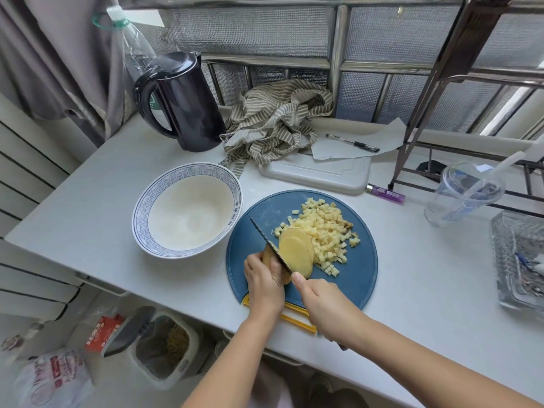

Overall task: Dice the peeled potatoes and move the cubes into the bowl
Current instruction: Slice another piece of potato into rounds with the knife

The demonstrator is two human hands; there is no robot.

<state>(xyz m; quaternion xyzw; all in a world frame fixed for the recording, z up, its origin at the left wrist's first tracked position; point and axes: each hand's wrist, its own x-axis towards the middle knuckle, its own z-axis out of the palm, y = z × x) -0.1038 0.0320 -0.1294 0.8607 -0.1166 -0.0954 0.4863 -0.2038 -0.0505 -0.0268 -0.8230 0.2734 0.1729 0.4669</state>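
Note:
A round blue cutting board (353, 278) lies on the white table. On it, a pile of small potato cubes (326, 228) sits at the back right. In front of the pile, cut slices lean off a peeled potato (295, 253). My left hand (263, 279) grips the uncut end of that potato. My right hand (319, 304) holds the knife (269, 242), whose blade runs through the potato beside the slices. A white bowl with a blue pattern (141, 213) stands empty to the left of the board.
A black kettle (182, 104) and a striped cloth (273, 122) are at the back. A white board (318, 172), paper, pen, purple lighter (385, 193), plastic cup (462, 192) and glass tray (518, 260) are behind and right. A bin stands below the table's front edge.

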